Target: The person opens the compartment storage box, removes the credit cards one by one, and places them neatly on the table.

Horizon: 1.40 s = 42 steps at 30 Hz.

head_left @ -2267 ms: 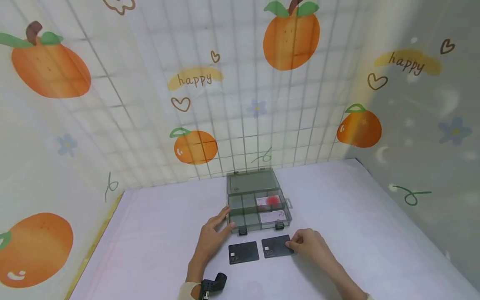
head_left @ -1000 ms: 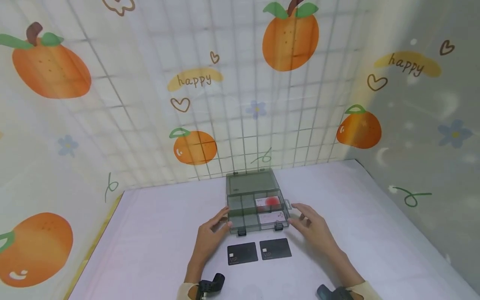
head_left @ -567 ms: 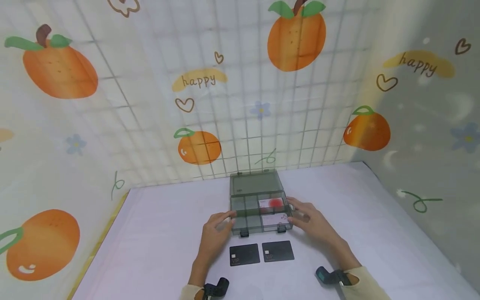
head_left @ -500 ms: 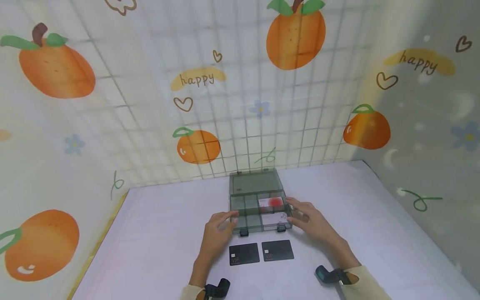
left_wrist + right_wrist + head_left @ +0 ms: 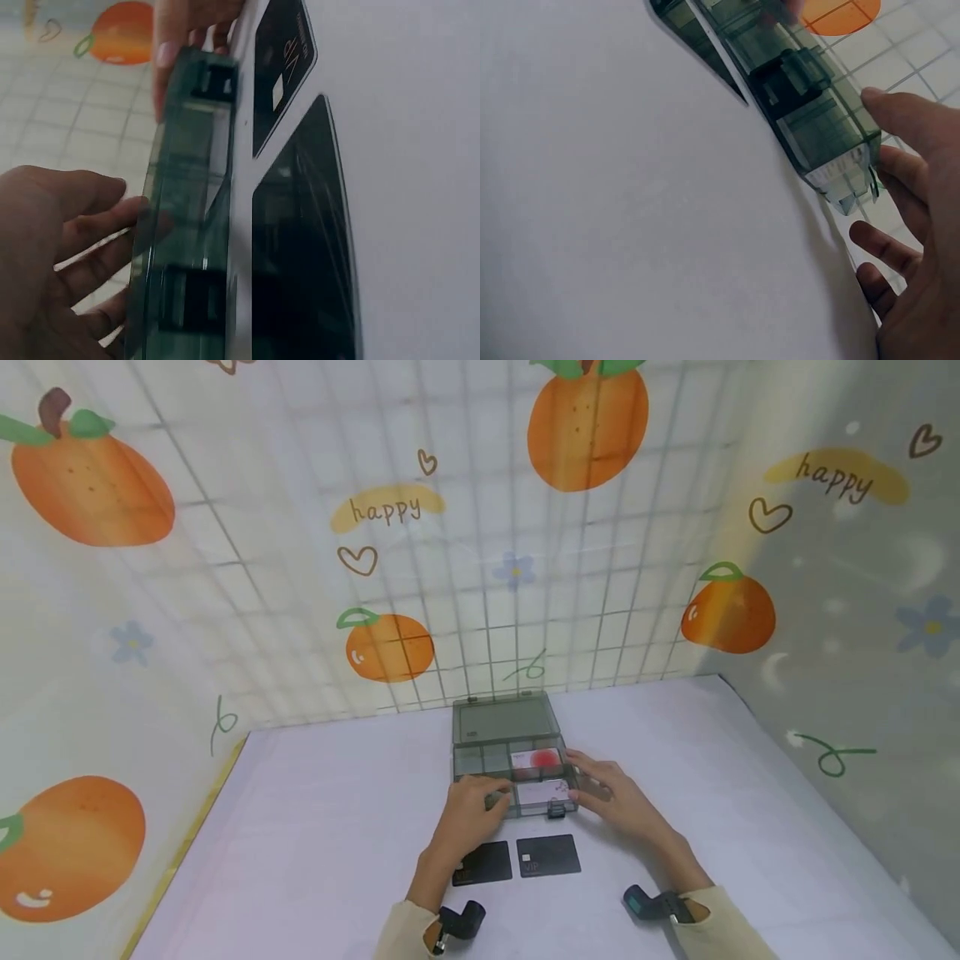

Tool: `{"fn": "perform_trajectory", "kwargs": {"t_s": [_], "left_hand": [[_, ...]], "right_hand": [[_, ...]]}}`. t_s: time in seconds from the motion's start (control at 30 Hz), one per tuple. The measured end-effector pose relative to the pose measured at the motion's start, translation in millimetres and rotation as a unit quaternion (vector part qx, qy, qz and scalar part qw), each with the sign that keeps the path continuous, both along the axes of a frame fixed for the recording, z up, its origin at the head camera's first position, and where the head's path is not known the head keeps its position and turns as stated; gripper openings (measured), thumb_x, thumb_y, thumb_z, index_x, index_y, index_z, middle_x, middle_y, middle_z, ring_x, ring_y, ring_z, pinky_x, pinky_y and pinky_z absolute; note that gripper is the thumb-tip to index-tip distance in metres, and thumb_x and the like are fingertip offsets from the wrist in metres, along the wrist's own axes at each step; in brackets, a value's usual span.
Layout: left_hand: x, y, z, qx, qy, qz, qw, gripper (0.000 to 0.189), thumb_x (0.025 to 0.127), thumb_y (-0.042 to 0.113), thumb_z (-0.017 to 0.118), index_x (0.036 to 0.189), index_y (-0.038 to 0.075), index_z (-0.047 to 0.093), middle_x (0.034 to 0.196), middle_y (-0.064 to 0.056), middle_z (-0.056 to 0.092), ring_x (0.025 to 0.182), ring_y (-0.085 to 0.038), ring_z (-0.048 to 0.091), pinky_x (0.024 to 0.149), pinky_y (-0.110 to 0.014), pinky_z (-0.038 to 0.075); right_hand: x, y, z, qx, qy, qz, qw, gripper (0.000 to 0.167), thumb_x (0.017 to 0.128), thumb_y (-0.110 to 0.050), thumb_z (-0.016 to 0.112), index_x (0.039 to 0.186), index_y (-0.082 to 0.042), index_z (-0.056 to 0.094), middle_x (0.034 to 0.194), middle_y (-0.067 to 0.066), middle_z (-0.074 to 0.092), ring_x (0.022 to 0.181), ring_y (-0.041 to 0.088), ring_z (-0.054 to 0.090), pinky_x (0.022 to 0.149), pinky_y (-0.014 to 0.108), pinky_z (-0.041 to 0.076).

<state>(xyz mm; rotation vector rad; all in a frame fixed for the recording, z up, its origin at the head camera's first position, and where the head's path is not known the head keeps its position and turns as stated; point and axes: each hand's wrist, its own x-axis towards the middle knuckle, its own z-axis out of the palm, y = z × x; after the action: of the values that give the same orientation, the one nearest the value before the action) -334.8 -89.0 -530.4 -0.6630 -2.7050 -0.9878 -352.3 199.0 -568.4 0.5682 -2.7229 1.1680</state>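
A clear grey-green plastic compartment box (image 5: 506, 720) lies with its lid folded back. Its right compartments hold a white card with a red circle (image 5: 545, 759) and a pale card (image 5: 536, 792). My left hand (image 5: 472, 814) reaches over the front left compartment, fingers loosely bent at the front wall, as the left wrist view also shows. At the box's right side, my right hand (image 5: 622, 802) has its thumb and fingertips close against the wall, fingers spread. Two black VIP cards lie in front: the right card (image 5: 551, 855) is fully visible, the left card (image 5: 491, 862) partly behind my left hand.
A white-covered table (image 5: 337, 835) carries everything. Behind it hangs a curtain (image 5: 480, 568) printed with oranges. Dark wrist cameras sit on both wrists, the left camera (image 5: 463, 920) and the right camera (image 5: 647, 903), near the table's front.
My right hand let go of the right black card and moved up to the box's right side. My left hand slid from the box's left edge rightward over its front left compartment.
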Motion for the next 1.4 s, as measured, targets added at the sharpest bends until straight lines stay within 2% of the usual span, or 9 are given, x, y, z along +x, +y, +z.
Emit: {"fn": "perform_trajectory", "kwargs": {"t_s": [0.43,0.67,0.8,0.93,1.07,1.13,1.23,1.33,1.4], "left_hand": [[-5.8,26.5,4.7,-0.127,-0.012,-0.023,0.9916,0.031,0.103,0.028,0.054,0.118,0.014,0.076,0.107,-0.004,0.075,0.105,-0.029,0.064,0.091,-0.049,0.046],[-9.2,34.4,5.0,-0.06,-0.052,0.033,0.9963,0.03,0.101,0.026,0.058,0.117,0.007,0.076,0.11,-0.012,0.074,0.108,-0.035,0.062,0.096,-0.056,0.043],[-9.6,38.4,10.3,-0.017,-0.099,0.057,0.9933,0.03,0.1,0.024,0.057,0.096,0.004,0.079,0.081,-0.009,0.072,0.078,-0.025,0.063,0.07,-0.042,0.047],[-9.6,41.2,22.5,0.034,-0.191,0.054,0.9795,0.043,0.103,0.027,0.051,0.073,0.003,0.07,0.058,-0.003,0.046,0.056,-0.016,0.04,0.052,-0.03,0.032],[-10.5,43.4,33.3,0.028,-0.257,0.055,0.9644,0.048,0.104,0.035,0.048,0.07,0.005,0.061,0.063,-0.002,0.041,0.061,-0.017,0.041,0.056,-0.033,0.037],[-10.7,44.4,37.0,0.019,-0.281,0.062,0.9576,0.048,0.103,0.04,0.048,0.083,0.001,0.069,0.071,-0.006,0.049,0.071,-0.022,0.05,0.064,-0.039,0.044],[-11.0,46.4,40.2,0.022,-0.314,0.079,0.946,0.055,0.101,0.045,0.05,0.112,-0.005,0.07,0.099,-0.016,0.065,0.095,-0.032,0.061,0.079,-0.049,0.052],[-10.1,48.1,42.9,0.049,-0.345,0.09,0.9331,0.064,0.1,0.047,0.052,0.131,-0.008,0.06,0.129,-0.023,0.061,0.119,-0.042,0.056,0.093,-0.059,0.049],[-9.4,48.9,44.5,0.076,-0.365,0.09,0.9233,0.066,0.1,0.047,0.052,0.136,-0.008,0.055,0.137,-0.025,0.056,0.128,-0.045,0.049,0.1,-0.063,0.043]], "right_hand": [[-0.9,-0.2,-2.7,-0.02,0.004,0.005,0.9998,0.063,0.093,-0.039,0.072,0.149,-0.023,0.05,0.156,-0.008,0.041,0.128,0.027,0.046,0.103,0.063,0.038],[-1.5,2.2,-5.2,-0.021,0.001,-0.001,0.9998,0.062,0.093,-0.04,0.072,0.149,-0.026,0.05,0.156,-0.011,0.041,0.128,0.026,0.046,0.102,0.062,0.039],[-1.2,3.2,-5.3,-0.019,0.002,-0.002,0.9998,0.062,0.093,-0.04,0.071,0.149,-0.026,0.05,0.156,-0.01,0.041,0.128,0.026,0.046,0.102,0.063,0.039],[-0.9,3.6,-5.0,-0.02,0.002,0.001,0.9998,0.062,0.093,-0.039,0.071,0.149,-0.025,0.05,0.156,-0.01,0.041,0.129,0.027,0.046,0.104,0.063,0.037],[-1.1,3.2,-5.8,-0.019,0.002,0.005,0.9998,0.062,0.094,-0.039,0.071,0.15,-0.024,0.049,0.156,-0.009,0.04,0.13,0.028,0.046,0.105,0.063,0.036],[-1.0,2.9,-6.0,-0.021,0.0,0.006,0.9998,0.062,0.094,-0.039,0.07,0.15,-0.024,0.049,0.156,-0.009,0.04,0.13,0.028,0.046,0.105,0.063,0.036],[-0.7,2.2,-5.5,-0.027,-0.002,0.007,0.9996,0.062,0.094,-0.039,0.071,0.15,-0.024,0.049,0.157,-0.009,0.039,0.131,0.028,0.045,0.105,0.064,0.035],[-0.5,1.4,-4.6,-0.029,-0.002,0.008,0.9995,0.062,0.094,-0.04,0.07,0.15,-0.024,0.049,0.157,-0.009,0.039,0.131,0.028,0.045,0.105,0.064,0.035],[-0.7,1.0,-4.2,-0.029,-0.002,0.012,0.9995,0.062,0.094,-0.042,0.069,0.15,-0.024,0.049,0.157,-0.008,0.039,0.131,0.029,0.045,0.105,0.064,0.035]]}}
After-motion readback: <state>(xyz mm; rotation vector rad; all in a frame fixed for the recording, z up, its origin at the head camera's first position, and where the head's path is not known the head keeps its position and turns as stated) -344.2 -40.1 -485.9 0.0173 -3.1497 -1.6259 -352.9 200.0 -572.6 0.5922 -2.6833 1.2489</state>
